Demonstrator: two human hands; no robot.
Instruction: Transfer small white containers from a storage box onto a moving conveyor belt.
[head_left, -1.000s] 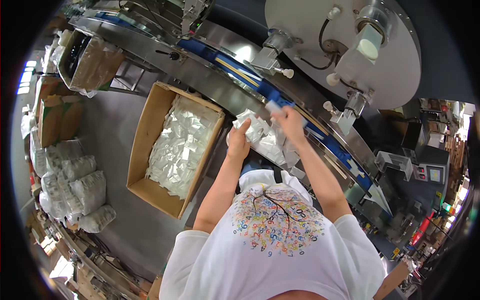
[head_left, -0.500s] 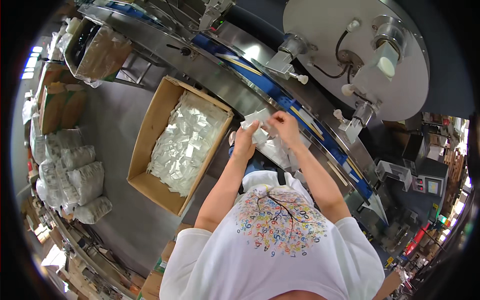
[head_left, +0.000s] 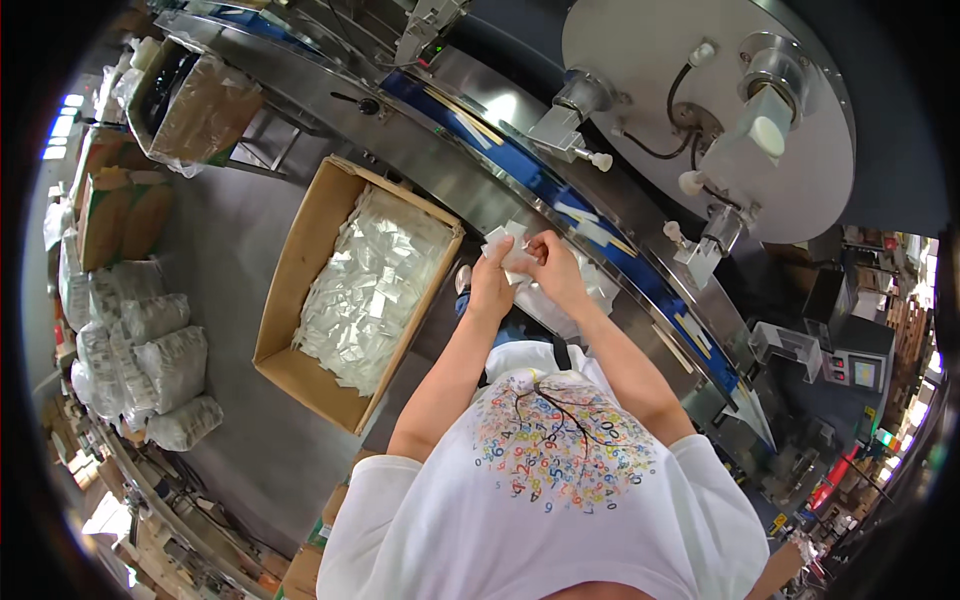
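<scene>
Parting small flat white packets (head_left: pixel 505 234) seemed underway: left hand (head_left: pixel 489 285) gripped several, right hand (head_left: pixel 560 276), at three o'clock, pinched one; next needed gentle pulling.

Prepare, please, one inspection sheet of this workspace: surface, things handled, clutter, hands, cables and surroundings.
Surface: steel conveyor with blue belt, carrying pale strips.
Things handled: small white packets between the hands; loose packet pile near the right wrist.
Clutter: open cardboard box, partly filled with similar packets; stuffed clear bags at far left.
Left hand: holds white packets.
Right hand: fingers at those packets; grip unclear.
Cables: dark cables on the grey disc.
Surroundings: control unit with small screen, right.
</scene>
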